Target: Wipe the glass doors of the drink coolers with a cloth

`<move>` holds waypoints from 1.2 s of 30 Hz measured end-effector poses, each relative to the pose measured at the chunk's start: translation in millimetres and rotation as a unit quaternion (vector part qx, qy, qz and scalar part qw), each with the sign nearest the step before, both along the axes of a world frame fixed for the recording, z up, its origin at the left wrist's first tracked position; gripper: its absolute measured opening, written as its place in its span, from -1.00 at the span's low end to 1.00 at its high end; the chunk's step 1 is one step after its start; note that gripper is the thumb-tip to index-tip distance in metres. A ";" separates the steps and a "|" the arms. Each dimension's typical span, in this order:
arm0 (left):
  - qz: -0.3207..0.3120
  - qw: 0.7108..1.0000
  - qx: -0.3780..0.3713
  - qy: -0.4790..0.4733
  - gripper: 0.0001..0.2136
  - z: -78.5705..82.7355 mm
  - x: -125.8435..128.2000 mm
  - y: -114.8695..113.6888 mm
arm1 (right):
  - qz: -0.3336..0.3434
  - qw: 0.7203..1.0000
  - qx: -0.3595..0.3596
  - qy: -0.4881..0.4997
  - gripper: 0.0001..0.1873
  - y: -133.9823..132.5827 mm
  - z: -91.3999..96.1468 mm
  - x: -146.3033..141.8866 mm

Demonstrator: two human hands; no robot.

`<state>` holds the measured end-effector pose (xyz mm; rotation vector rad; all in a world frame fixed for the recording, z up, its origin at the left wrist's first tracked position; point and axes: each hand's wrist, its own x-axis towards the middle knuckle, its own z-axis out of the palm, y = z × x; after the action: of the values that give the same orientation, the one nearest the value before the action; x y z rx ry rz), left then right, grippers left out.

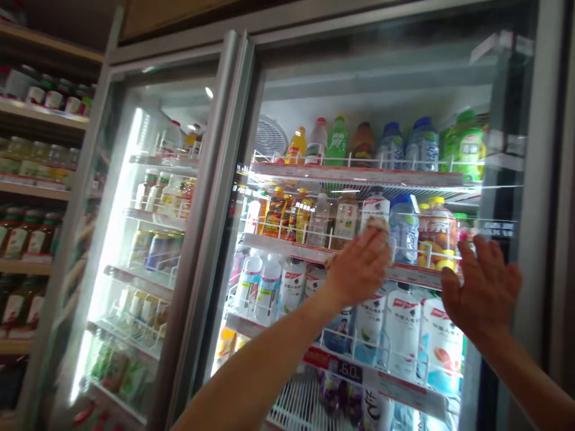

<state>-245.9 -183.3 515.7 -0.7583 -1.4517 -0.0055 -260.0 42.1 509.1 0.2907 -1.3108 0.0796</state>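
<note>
Nearest, two bare forearms reach up and away toward a drinks cooler. The left hand [359,266] is curled around a pale crumpled cloth [377,225], which shows just above the knuckles and sits against the glass door [395,90] in front of the second shelf. The right hand [483,290] is held wide, fingers spread and palm toward the same pane, close to its right frame. Whether the palm actually touches the glass I cannot tell.

The likeliest trouble, I think, is the door giving way. A hard push from the cloth hand could swing the door on its hinge and let the spread hand slide across the smooth pane. A wad that small could also slip out of the grip, leaving smears.

The glass is flat, glossy and full of reflections. Behind it, white wire shelves [359,176] carry red price strips [404,389] along their front edges. Rounded white plastic bottles [402,326] stand level with the wrists. On the top row, farther up, are a slim yellow juice bottle [296,145] and a green bottle [336,140].

To the left, a brushed metal mullion [215,179] divides this pane from the brightly lit left door [148,239]. Far left, wooden shelves [40,117] hold rows of jars and bottles.
</note>
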 end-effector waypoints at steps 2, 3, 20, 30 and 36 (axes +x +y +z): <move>0.017 0.999 -0.044 -0.001 -0.62 -6.6 1.6 -3.3 | 0.002 1.000 0.000 -0.001 -0.40 1.0 0.4 -0.1; 0.028 0.999 -0.027 0.003 -0.63 -5.7 1.9 -19.0 | 0.002 1.000 0.000 -0.003 -0.40 0.7 0.6 0.7; 0.087 0.995 0.055 0.011 -0.61 -15.4 1.7 -59.1 | 0.008 1.000 -0.006 -0.006 -0.40 0.2 -0.6 1.6; 0.068 0.954 0.290 0.045 -0.61 -7.1 -3.5 -136.6 | 0.006 1.000 -0.007 0.010 -0.40 -3.4 -0.6 0.8; 0.085 0.995 -0.016 0.041 -0.59 -31.8 2.7 -66.7 | -0.001 1.000 -0.004 0.005 -0.41 3.4 -1.6 -3.7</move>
<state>-243.2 -250.1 483.9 -0.6523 -1.4371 0.1768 -263.7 45.5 507.5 0.2824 -1.3000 0.0823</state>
